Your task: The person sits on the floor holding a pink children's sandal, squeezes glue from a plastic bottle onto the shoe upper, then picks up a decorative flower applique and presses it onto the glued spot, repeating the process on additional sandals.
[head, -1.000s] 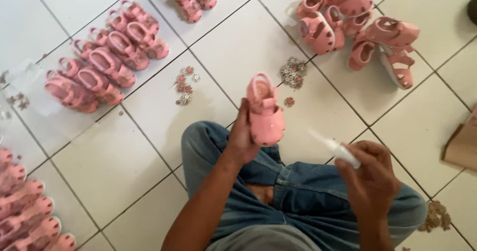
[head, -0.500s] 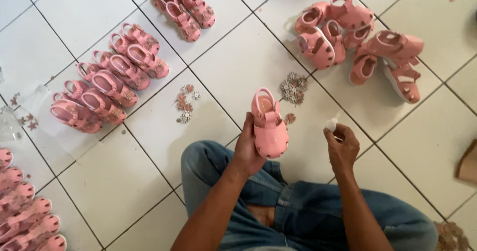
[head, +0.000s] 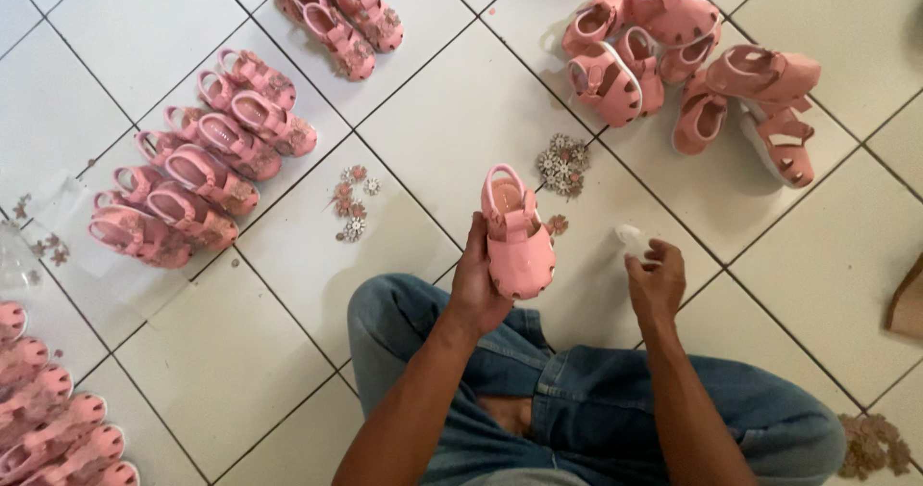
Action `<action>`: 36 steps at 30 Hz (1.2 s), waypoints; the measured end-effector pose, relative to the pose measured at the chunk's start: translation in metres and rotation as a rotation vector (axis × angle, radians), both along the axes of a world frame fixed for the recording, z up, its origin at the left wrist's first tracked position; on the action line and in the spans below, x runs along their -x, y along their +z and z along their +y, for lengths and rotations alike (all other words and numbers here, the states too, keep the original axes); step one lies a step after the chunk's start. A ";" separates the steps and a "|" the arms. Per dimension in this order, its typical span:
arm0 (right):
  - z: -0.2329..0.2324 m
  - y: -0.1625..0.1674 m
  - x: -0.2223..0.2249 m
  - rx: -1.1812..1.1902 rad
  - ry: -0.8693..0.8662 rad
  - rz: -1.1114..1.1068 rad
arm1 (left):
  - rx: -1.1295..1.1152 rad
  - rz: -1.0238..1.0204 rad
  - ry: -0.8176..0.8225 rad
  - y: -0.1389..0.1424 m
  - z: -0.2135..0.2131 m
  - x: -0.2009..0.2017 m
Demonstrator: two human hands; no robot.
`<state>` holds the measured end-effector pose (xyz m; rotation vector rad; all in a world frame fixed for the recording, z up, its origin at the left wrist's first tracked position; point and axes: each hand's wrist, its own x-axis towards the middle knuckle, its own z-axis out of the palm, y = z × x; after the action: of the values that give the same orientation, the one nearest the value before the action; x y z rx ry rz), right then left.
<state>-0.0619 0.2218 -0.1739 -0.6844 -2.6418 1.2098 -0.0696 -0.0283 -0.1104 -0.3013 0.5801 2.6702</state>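
My left hand (head: 478,279) grips a small pink sandal (head: 517,234) from its left side, toe toward me, above my jeans-clad knees. My right hand (head: 656,279) hovers low over the white tile to the sandal's right, fingers curled near a small whitish object (head: 632,237) on the floor; whether it touches the object I cannot tell. A little heap of flower-shaped trims (head: 562,164) lies just beyond the sandal, with one loose trim (head: 556,224) beside it.
A loose pile of pink sandals (head: 692,73) lies at the upper right. Rows of paired pink sandals (head: 207,174) run along the left, with more at the top (head: 338,7) and bottom left (head: 48,409). More flower trims (head: 352,198) sit left of centre. Brown bits (head: 870,443) lie bottom right.
My right hand has dropped from beside the sandal down toward the floor; the thin white tube it held a second ago is gone from its grip. The left hand keeps the sandal.
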 end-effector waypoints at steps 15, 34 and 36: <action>-0.062 0.078 -0.185 0.268 0.501 -0.157 | -0.025 0.064 -0.152 0.021 0.026 -0.048; 0.276 0.015 -0.361 -0.106 -0.715 0.001 | 0.176 0.023 -0.561 0.052 0.215 -0.077; 0.304 -0.008 -0.382 -0.107 -0.837 -0.077 | 0.295 0.013 -0.582 0.057 0.237 -0.079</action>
<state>0.3199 0.5262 -0.1818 -1.6032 -2.0398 0.7834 0.0091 0.2089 -0.0532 -0.1615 0.9089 2.0297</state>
